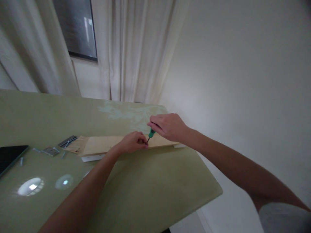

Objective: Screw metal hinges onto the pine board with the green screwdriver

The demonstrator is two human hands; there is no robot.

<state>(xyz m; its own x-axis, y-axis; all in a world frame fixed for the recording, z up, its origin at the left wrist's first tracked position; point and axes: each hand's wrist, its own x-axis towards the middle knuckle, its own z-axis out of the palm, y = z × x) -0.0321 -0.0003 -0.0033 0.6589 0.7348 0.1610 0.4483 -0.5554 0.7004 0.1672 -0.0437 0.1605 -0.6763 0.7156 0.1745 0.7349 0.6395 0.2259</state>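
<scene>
A screwdriver (151,132) with a green handle is gripped from above by my right hand (168,125). Its shaft slants down to the left and its tip meets the near edge of a pale wooden board (100,145). At that tip, my left hand (132,141) rests on the board, thumb and fingers pinched together. Whatever is between those fingers is too small to make out. White blocks (92,158) show beneath the board near both ends.
Left of the board lie metal hinges (50,150), several screws (63,154), a dark metal piece (67,141) and a dark-screened tablet (12,155). The greenish table (155,187) ends at a rounded right corner. Curtains (141,48) and a white wall (238,81) stand behind.
</scene>
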